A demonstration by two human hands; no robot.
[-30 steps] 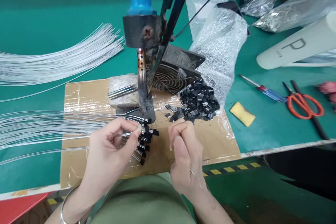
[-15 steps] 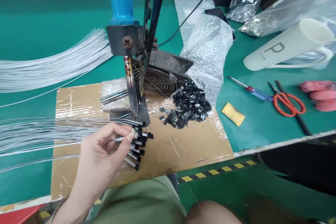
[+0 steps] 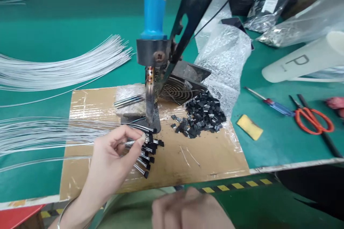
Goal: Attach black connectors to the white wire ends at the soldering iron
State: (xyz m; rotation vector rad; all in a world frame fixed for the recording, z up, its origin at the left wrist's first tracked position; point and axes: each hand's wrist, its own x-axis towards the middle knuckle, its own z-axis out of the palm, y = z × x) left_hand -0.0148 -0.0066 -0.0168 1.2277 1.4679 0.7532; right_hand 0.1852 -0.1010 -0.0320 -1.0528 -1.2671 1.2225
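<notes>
My left hand (image 3: 115, 157) pinches a thin wire close to its black connector end, with thumb and forefinger together. Around and under those fingers lie several white wires (image 3: 88, 136) tipped with black connectors (image 3: 150, 150). Just above the fingertips a blue-handled soldering iron (image 3: 154, 18) is clamped upright, tip down over a small dark plate (image 3: 156, 123). My right hand (image 3: 190, 209) shows at the bottom edge above the lap; it is smeared by motion and its fingers look curled. Loose black connectors (image 3: 205, 111) lie heaped on the cardboard (image 3: 215, 161), right of the iron.
A fan (image 3: 178, 87) leans behind the iron. Bubble wrap (image 3: 223, 57), a yellow sponge (image 3: 249, 127), a screwdriver (image 3: 276, 106), orange-handled scissors (image 3: 314, 121) and a white mug (image 3: 301, 61) lie to the right. A bundle of white wires (image 3: 80, 68) lies at the back left.
My right hand has come into view at the bottom. The whole view has shifted, so things sit further right in it. My left hand keeps its pinch on the wire.
</notes>
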